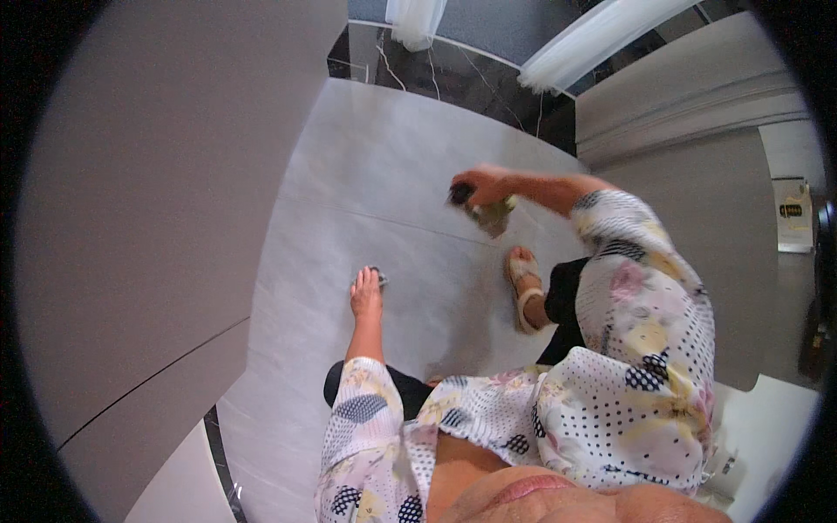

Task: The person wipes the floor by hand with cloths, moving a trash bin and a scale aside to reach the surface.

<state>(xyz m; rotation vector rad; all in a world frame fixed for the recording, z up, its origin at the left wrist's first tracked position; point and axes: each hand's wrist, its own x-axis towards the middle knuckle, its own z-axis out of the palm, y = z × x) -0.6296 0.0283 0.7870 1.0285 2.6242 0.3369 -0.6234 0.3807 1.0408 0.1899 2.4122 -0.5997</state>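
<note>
My right hand (485, 185) is raised over the grey floor and grips a bottle-like thing (494, 221). It has a dark end and a yellowish-brown, partly see-through body, tilted and blurred by motion. Lower and to the left, my left hand (366, 297) reaches forward palm down, its fingers nearly straight. Under its fingertips a small dark and silvery thing (381, 279) shows at the edges. My fingers hide most of it, so whether I hold it or only touch it is unclear. My sandalled right foot (525, 287) stands below the bottle-like thing.
A tall grey-brown panel (163, 163) bounds the left side. Across the far end runs a dark, white-veined marble strip (451, 72), with sheer white curtains (562, 46) beyond. Another grey-brown panel (693, 196) stands at right, near a white box (793, 216) bearing writing.
</note>
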